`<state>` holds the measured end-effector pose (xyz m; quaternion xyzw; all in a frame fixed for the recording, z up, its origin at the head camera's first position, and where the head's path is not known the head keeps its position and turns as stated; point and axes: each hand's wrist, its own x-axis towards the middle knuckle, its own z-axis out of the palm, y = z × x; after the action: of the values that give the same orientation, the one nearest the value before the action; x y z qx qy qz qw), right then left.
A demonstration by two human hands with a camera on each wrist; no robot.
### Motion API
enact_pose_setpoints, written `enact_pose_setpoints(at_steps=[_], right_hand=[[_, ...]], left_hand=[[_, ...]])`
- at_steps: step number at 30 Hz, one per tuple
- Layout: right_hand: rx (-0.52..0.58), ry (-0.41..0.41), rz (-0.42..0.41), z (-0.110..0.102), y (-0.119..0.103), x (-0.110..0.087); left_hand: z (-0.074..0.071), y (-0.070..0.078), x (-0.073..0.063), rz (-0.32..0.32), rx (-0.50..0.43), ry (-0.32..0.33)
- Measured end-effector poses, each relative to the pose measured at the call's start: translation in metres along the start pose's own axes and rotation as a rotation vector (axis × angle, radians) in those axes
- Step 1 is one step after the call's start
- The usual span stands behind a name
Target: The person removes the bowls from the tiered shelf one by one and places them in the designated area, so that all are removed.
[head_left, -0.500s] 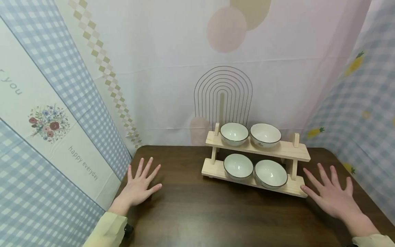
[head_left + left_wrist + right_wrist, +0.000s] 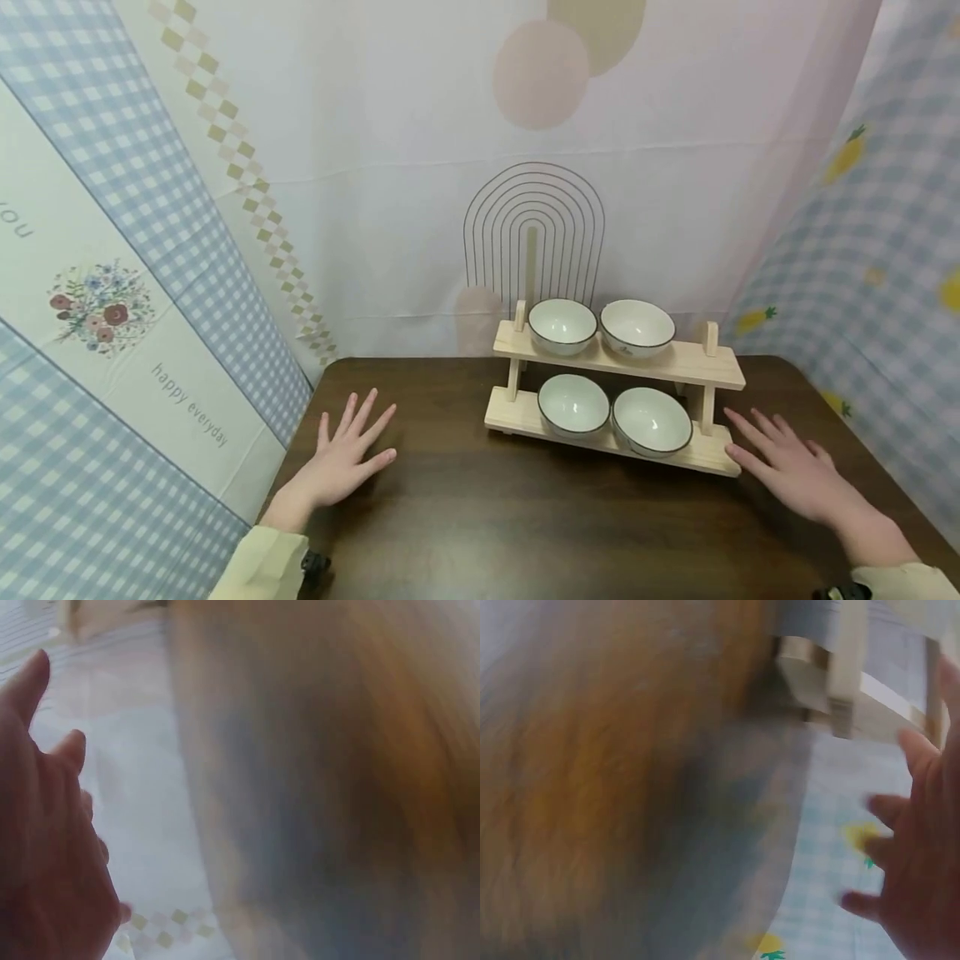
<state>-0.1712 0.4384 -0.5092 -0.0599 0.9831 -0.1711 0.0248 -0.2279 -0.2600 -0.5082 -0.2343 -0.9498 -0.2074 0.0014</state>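
Observation:
A two-tier wooden rack (image 2: 708, 364) stands at the table's back right. Two white bowls with dark rims, the left one (image 2: 562, 327) and the right one (image 2: 637, 328), sit side by side on its upper shelf. Below them, another left bowl (image 2: 573, 406) and right bowl (image 2: 652, 422) rest on the lower shelf. My right hand (image 2: 802, 475) is beside the rack's right end, fingers extended and thumb tip close to the lower shelf's corner. Over the table's left side, my left hand (image 2: 337, 467) has its fingers spread and holds nothing, well away from the rack.
The dark wooden table (image 2: 525, 517) has rounded back corners. A pale printed cloth (image 2: 390, 250) hangs behind it, with checked cloth on the left (image 2: 225, 275) and pineapple-print cloth on the right (image 2: 900, 275).
The right hand's fingers have drawn closer together and dipped beside the rack. My left hand keeps its spread, and the whole head view has shifted slightly.

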Motion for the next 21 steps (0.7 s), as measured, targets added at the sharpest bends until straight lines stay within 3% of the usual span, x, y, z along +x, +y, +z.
enact_pose_setpoints(at_steps=[4,9,15,21], right_hand=[[0.150,-0.028,0.032,-0.003,-0.002,0.006],[0.291,-0.011,0.102,0.006,-0.003,0.014],[0.578,0.029,0.227,0.022,-0.005,0.019],[0.854,0.057,0.309,0.038,-0.004,0.013]], left_hand=[[-0.001,0.020,0.009,0.000,-0.191,0.027],[0.005,0.049,0.025,0.018,-0.339,0.088],[0.026,0.085,0.051,0.012,-0.473,0.161],[0.048,0.120,0.073,-0.028,-0.613,0.180]])
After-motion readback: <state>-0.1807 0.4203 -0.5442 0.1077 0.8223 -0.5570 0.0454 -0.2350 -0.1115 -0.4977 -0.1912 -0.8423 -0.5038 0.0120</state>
